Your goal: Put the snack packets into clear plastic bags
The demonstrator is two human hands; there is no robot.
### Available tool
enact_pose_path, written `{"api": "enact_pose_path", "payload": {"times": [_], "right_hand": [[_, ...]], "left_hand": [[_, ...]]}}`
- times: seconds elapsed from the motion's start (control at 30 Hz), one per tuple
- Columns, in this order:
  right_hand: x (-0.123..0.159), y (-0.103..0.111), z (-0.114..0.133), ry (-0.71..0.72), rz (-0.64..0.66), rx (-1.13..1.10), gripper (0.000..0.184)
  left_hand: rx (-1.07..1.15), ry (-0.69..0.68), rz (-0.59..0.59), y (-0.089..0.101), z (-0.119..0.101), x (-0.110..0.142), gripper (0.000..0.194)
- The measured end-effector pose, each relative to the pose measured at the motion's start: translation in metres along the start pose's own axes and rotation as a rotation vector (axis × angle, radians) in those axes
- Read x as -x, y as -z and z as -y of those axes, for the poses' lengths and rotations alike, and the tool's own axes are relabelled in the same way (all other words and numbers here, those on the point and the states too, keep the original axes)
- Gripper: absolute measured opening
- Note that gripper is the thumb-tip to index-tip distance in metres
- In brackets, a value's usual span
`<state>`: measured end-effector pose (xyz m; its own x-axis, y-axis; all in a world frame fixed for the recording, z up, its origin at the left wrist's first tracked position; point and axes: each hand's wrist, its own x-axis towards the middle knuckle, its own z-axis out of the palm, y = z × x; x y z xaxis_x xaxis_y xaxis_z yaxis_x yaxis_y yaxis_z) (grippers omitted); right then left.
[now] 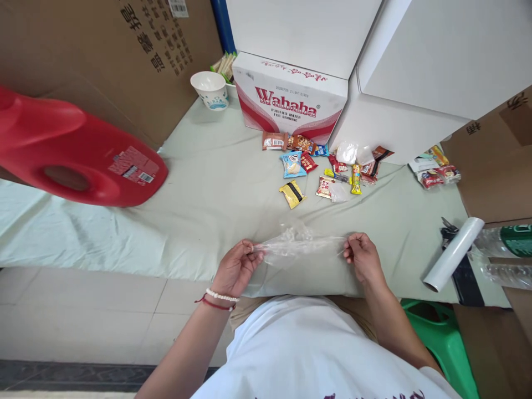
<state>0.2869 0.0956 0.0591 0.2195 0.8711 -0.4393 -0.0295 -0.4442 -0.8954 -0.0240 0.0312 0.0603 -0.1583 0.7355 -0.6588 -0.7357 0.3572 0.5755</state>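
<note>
A thin, clear plastic bag [291,244] is stretched sideways just above the near part of the cloth-covered table [195,183]. My left hand [239,266] pinches one end of it, with two bracelets around the wrist. At the other end, the fingers of my right hand [363,255] are closed on the plastic. Beyond the hands lie several small wrapped snacks, among them a yellow packet [292,194], a light blue packet [292,164] and a slim yellow pack [356,179].
A big red jug [95,160] lies at the left. At the back stand a Wahaha carton [291,100], white boxes [424,50] and a paper cup [211,91]. To the right are a white roll [454,255], plastic bottles [509,241] and a green stool [446,346].
</note>
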Motion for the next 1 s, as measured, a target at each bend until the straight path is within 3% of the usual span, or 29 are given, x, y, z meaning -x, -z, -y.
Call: {"api": "enact_pose_path", "payload": {"times": [0.17,0.23,0.33,0.37,0.43,0.5,0.57,0.63,0.7,0.77,0.83,0.9,0.97,1.0], "right_hand": [[-0.002,0.01,0.006,-0.007,0.051,0.073,0.035],[-0.002,0.014,0.008,-0.015,0.079,0.12,0.035],[0.0,0.016,0.01,-0.015,0.115,0.172,0.038],[0.001,0.015,0.011,-0.014,0.134,0.178,0.04],[0.002,0.012,0.011,-0.01,0.181,0.178,0.041],[0.0,0.009,0.009,-0.007,0.224,0.176,0.04],[-0.005,0.007,0.006,-0.02,0.249,0.18,0.039],[-0.011,0.01,0.003,-0.009,0.232,0.22,0.037],[-0.012,0.015,0.003,0.116,0.159,0.338,0.036],[-0.008,0.018,0.008,0.338,0.138,0.497,0.038],[-0.003,0.013,0.015,0.538,0.277,0.628,0.052],[-0.005,0.001,0.021,0.636,0.511,0.695,0.047],[-0.019,-0.013,0.027,0.602,0.638,0.687,0.023],[-0.029,-0.018,0.03,0.545,0.605,0.655,0.02]], "left_hand": [[-0.13,-0.015,-0.041,0.004,-0.01,0.001,0.019],[-0.283,-0.112,-0.116,0.005,-0.01,0.004,0.019],[-0.585,-0.596,-0.352,0.001,-0.008,0.015,0.015],[-0.688,-0.777,-0.362,-0.003,-0.007,0.019,0.013],[-0.886,-1.023,-0.175,-0.014,-0.006,0.024,0.014],[-1.055,-1.107,0.129,-0.027,-0.003,0.02,0.017],[-1.198,-1.095,0.317,-0.035,0.001,0.006,0.02],[-1.355,-1.005,0.38,-0.037,0.005,-0.011,0.024],[-1.545,-0.874,0.411,-0.033,0.008,-0.023,0.027],[-1.726,-0.753,0.453,-0.027,0.01,-0.026,0.032],[-1.856,-0.68,0.49,-0.024,0.011,-0.021,0.048],[-1.94,-0.643,0.515,-0.025,0.01,-0.013,0.062],[-2.001,-0.629,0.527,-0.028,0.008,-0.008,0.071],[-2.025,-0.627,0.531,-0.028,0.007,-0.007,0.076]]}}
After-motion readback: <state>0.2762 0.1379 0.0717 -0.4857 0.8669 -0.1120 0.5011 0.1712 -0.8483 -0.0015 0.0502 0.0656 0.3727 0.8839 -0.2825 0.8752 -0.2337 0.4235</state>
